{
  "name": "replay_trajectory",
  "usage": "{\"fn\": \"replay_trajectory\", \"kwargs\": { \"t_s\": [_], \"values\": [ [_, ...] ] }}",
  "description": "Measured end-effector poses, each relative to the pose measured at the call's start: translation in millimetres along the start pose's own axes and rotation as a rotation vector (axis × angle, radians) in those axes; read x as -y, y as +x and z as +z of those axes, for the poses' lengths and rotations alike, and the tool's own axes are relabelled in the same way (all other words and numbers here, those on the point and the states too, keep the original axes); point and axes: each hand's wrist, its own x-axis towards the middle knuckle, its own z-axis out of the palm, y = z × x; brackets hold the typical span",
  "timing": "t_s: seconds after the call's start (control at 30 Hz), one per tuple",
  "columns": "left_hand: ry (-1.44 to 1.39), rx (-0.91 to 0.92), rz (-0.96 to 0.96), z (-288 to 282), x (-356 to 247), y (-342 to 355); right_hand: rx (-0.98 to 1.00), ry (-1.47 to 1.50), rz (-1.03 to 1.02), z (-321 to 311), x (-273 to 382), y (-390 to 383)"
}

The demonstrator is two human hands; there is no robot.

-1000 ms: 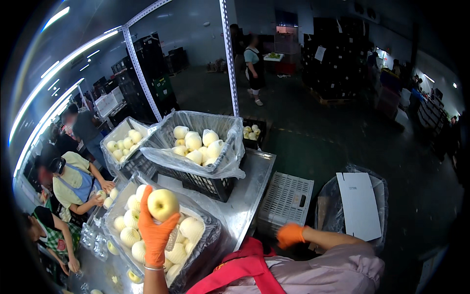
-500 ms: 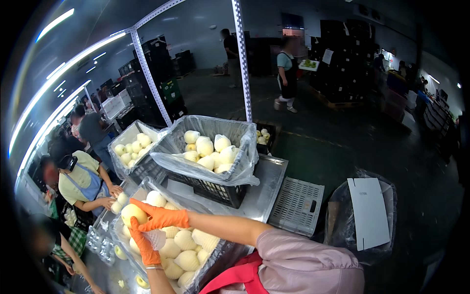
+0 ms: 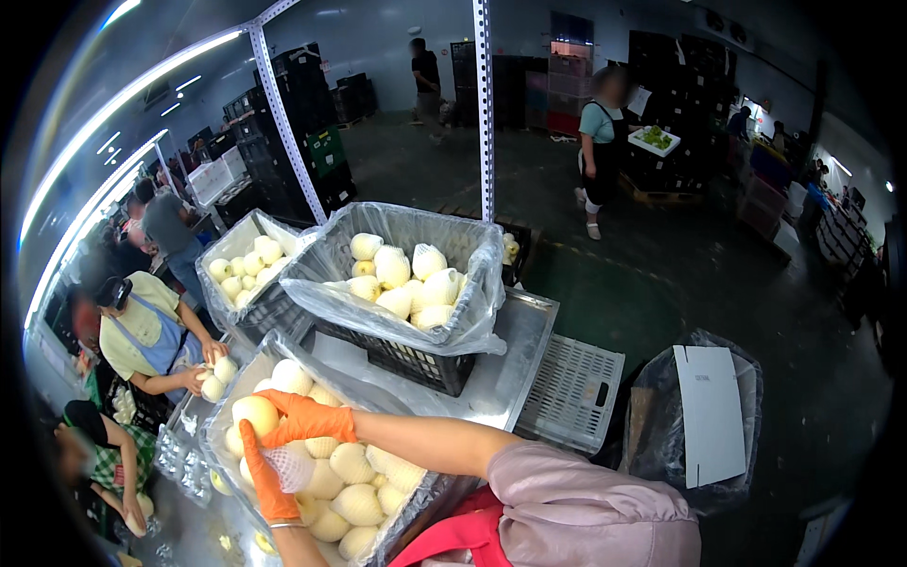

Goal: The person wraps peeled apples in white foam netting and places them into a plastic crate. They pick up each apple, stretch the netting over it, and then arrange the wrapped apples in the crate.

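Observation:
Over a plastic-lined crate, both my hands, in orange gloves, are at one round yellow fruit. My right hand reaches across and grips it from the right, fingers along its top and side. From below, my left hand points upward with its fingertips against the fruit's underside. A white foam net sleeve sits beside my left palm; whether the fingers hold it is not clear. Below my hands, pale fruits in foam nets fill the crate.
Another lined crate of netted fruit stands behind on the metal table, with a smaller one to its left. Co-workers handle fruit at left. A grey plastic crate and a bagged bin with a cardboard sheet stand at right.
The view has shifted slightly. My hands stay at the yellow fruit, with only slight movement. In the background, a person carrying a white tray has come nearer.

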Motion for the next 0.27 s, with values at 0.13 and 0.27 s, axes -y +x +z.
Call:
{"fn": "replay_trajectory", "kwargs": {
  "t_s": [0.13,0.27],
  "values": [
    [0.137,-0.093,-0.059,-37,-4,14,-0.114,0.093,0.005,-2,-18,14],
    [0.141,-0.101,0.178,-29,-5,5,-0.13,0.43,-0.043,-6,-19,11]
  ]
}}
